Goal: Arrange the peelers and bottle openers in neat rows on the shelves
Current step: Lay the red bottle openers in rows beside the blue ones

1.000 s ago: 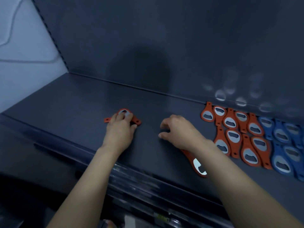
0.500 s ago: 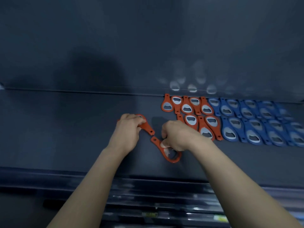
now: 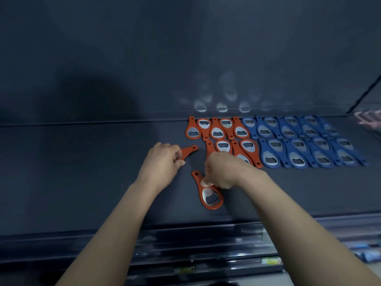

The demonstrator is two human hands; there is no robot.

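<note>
On the dark shelf my left hand grips an orange bottle opener; only its handle shows, pointing right. My right hand pinches a second orange bottle opener near its neck, the metal ring end toward me. Behind my hands lie two rows of orange bottle openers, side by side with heads alternating. To their right run two rows of blue bottle openers. My right hand hides part of the front orange row. No peelers are in view.
The shelf's back wall rises just behind the rows. A front rail with price-tag strips runs along the near edge. Something pinkish sits blurred at the far right. Bare shelf extends to the left.
Both hands have carried their orange openers to the right, closer to the orange rows. The view has swung right, showing more blue openers.
</note>
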